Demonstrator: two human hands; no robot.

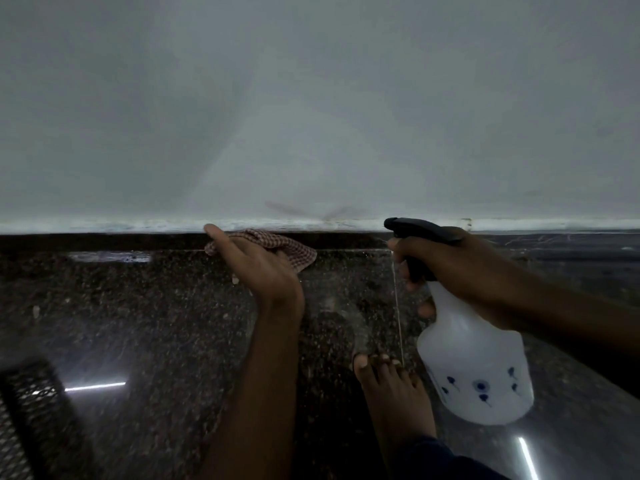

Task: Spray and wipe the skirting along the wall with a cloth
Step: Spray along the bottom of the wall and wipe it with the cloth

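left hand (pixel 258 263) presses a checked cloth (pixel 277 245) vs the dark skirting (pixel 138 241) at the wall (pixel 311 116) foot, fingers closed on it. right hand (pixel 453 268) wrapped round the neck of a spray bottle (pixel 474 362), finger at trigger, nozzle aimed left. cloth looks soft, light, prob bunches: keep it wadded under flat fingers. bottle's smooth plastic, maybe slick when wet, so hold at neck. bare foot (pixel 391 393) on polished floor (pixel 138 323).
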